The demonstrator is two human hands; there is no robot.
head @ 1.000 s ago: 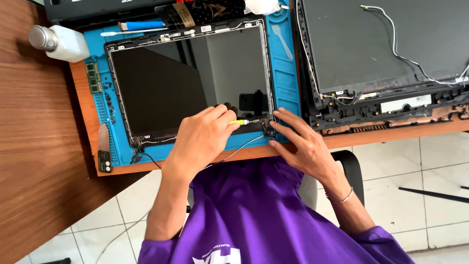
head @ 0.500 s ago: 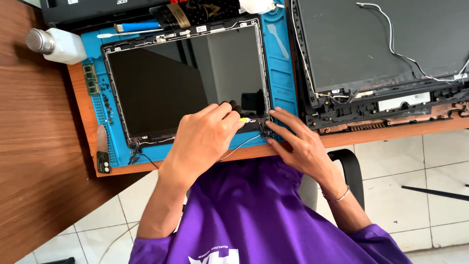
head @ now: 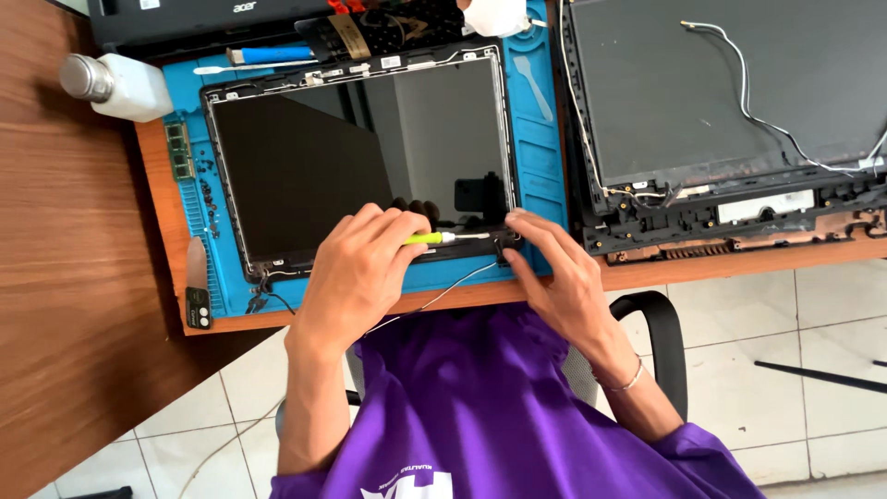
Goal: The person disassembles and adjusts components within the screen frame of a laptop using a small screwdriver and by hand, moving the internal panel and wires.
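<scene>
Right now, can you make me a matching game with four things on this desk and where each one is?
Things:
1. white bottle
2. screen panel
3. yellow-green screwdriver
4. laptop base

Places:
A. in the left hand
B. on the blue mat
C. far left corner of the desk
D. right of the blue mat

Pairs: 1-C, 2-B, 3-A, 4-D

Left hand (head: 362, 268) grips screwdriver (head: 442, 237) — right hand (head: 552, 273) steadies laptop screen (head: 360, 157).

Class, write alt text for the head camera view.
A left hand holds a yellow-green screwdriver to the bottom edge of a laptop screen on a blue mat; the right hand steadies that corner.
</scene>
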